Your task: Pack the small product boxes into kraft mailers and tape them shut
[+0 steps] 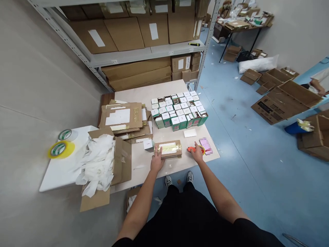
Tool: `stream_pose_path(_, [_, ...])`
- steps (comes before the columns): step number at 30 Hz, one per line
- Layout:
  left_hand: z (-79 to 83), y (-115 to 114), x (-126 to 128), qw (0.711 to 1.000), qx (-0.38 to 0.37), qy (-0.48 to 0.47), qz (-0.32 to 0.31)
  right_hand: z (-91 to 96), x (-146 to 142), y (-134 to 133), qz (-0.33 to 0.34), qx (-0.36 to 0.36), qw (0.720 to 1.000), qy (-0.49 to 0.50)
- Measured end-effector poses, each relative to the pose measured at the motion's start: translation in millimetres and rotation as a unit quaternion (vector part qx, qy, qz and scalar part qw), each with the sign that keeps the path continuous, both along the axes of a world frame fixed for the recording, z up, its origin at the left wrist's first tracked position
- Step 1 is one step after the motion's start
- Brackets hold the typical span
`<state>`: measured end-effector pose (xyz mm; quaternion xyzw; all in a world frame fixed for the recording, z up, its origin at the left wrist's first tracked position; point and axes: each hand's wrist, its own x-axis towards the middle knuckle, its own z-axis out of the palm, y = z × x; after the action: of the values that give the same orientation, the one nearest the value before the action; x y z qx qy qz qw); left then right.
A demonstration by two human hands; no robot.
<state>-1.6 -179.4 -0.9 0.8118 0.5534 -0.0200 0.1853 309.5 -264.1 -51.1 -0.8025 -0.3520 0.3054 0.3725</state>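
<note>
Near edge of the table: one left hand lies flat with fingers spread, pressing on the left end of one taped cardboard parcel. One right hand covers the tail of one orange cutter near the right corner; whether it grips the cutter cannot be told.

One small white box touches the parcel's left end, its marking illegible. One pink item is blurred.

Left side: one open carton of white packing paper and two tape rolls, one yellow and one pale, with green print too small to read.

Further in: one white card and one stack of flat cardboard mailers.

Far right corner: green-and-white boxes in tight rows, no exact count possible.

Behind: shelving with labelled brown cartons, labels unreadable.
</note>
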Motion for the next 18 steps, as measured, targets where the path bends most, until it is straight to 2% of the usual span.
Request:
stream_pose_path(2, [-1.6, 0.8, 0.4, 1.000, -0.001, -0.004, -0.002, -10.0, 25.0, -5.9, -0.019, -0.032, 0.999, -0.022])
stream_pose_path(5, [-3.5, 1.8, 0.2, 1.000, -0.012, -0.003, -0.004, -29.6, 49.4, -18.5, 0.042, -0.076, 0.996, 0.006])
stream_pose_path(8, [-2.9, 4.0, -1.4, 0.999, -0.040, 0.008, -0.005, -50.9, 55.9, -32.1, 0.121, -0.106, 0.986, 0.045])
stream_pose_path(11, [-0.5, 7.2, -2.9, 0.997, -0.069, 0.015, -0.008, -65.4, 52.4, -36.4, 0.152, -0.114, 0.982, 0.008])
stream_pose_path(14, [1.5, 10.7, -3.2, 0.996, -0.089, 0.016, -0.008, -67.4, 51.1, -25.8, 0.183, -0.177, 0.965, -0.057])
stream_pose_path(18, [3.2, 15.2, -3.7, 0.992, -0.126, 0.017, -0.017, -56.6, 62.0, -3.7, 0.250, -0.284, 0.921, -0.090])
